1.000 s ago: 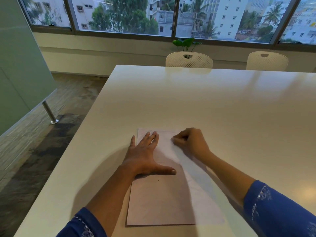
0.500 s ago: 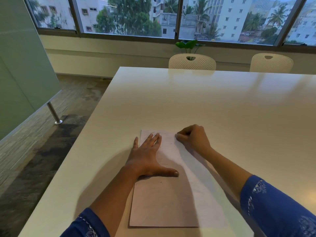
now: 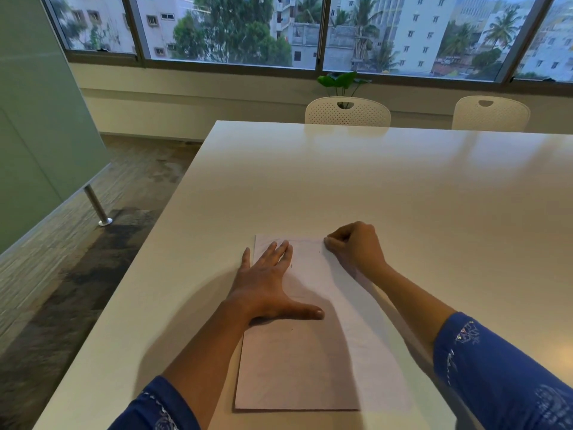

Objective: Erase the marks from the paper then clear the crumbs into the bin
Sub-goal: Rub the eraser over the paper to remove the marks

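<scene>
The white table is stretching toward two chairs at the window. The paper is lying near its close edge, the left hand still pressing flat on it. The right hand is edging toward the paper's far right corner, fingers curled; whether they are holding anything is hidden.

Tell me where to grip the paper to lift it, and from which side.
Probably the near right corner, from the near side. The paper lies flat on the table, so only an edge can be pinched; the left hand presses its far left part and the curled right hand sits at its far right corner, leaving the near end bare.
</scene>
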`<state>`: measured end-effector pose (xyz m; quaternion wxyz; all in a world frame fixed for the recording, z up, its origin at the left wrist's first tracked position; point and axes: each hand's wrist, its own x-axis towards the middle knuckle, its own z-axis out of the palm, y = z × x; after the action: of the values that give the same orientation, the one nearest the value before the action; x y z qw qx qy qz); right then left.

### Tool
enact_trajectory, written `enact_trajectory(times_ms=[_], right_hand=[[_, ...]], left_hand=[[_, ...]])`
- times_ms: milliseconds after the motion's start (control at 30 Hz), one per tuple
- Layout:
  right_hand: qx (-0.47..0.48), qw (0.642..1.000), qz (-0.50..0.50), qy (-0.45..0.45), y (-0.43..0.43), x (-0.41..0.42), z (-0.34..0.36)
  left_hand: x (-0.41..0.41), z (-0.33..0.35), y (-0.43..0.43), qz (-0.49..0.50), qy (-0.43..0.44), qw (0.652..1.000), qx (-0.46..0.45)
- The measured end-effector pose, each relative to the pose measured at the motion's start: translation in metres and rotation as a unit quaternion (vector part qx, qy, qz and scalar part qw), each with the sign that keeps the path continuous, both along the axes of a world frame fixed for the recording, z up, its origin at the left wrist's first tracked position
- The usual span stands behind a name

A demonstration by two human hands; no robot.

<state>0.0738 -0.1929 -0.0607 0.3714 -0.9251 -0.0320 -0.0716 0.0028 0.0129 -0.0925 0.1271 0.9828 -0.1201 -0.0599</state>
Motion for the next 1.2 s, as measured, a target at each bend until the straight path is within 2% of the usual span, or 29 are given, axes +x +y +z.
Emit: enact_trajectory(times_ms=[200, 267, 400, 500, 600, 700, 733, 800, 933, 1000, 1100, 1200], right_hand=[[-0.009, 0.989, 0.146, 0.005, 0.034, -0.050, -0.006], [-0.004, 0.992, 0.128, 0.001, 0.026, -0.040, -0.006], [0.027, 1.000, 0.000, -0.011, -0.008, -0.002, -0.001], [-0.003, 1.000, -0.001, -0.011, -0.004, -0.001, -0.002], [-0.018, 0.996, 0.085, -0.011, 0.025, -0.031, -0.004], [-0.071, 0.968, 0.237, -0.035, 0.045, -0.062, -0.003], [-0.075, 0.964, 0.252, -0.027, 0.046, -0.062, -0.002], [-0.047, 0.977, 0.209, 0.000, 0.040, -0.049, 0.001], [0.002, 0.998, 0.061, 0.000, 0.013, -0.005, 0.002], [0.001, 0.999, 0.035, -0.004, 0.010, 0.003, 0.001], [-0.018, 0.998, 0.054, -0.008, 0.024, -0.014, -0.001], [-0.023, 0.987, 0.157, 0.014, 0.040, -0.049, 0.001]], left_hand=[[-0.001, 0.002, -0.002, -0.007, -0.007, 1.000, 0.004], [-0.001, 0.001, -0.001, -0.006, -0.005, 1.000, 0.001], [0.000, 0.000, 0.000, -0.003, 0.000, 1.000, 0.002], [0.000, 0.000, 0.000, -0.002, -0.002, 1.000, 0.001], [0.000, 0.000, 0.000, -0.005, 0.002, 1.000, -0.004], [0.001, 0.004, -0.001, -0.019, 0.013, 1.000, 0.011], [0.002, 0.005, -0.001, -0.021, 0.013, 1.000, 0.015], [0.000, 0.003, 0.000, -0.016, 0.004, 1.000, 0.007], [-0.002, 0.001, 0.000, -0.004, 0.006, 1.000, 0.000], [-0.001, 0.001, 0.000, -0.001, 0.005, 1.000, 0.002], [-0.002, 0.001, 0.000, -0.005, 0.007, 1.000, 0.005], [0.000, 0.002, -0.001, -0.011, 0.007, 1.000, 0.006]])
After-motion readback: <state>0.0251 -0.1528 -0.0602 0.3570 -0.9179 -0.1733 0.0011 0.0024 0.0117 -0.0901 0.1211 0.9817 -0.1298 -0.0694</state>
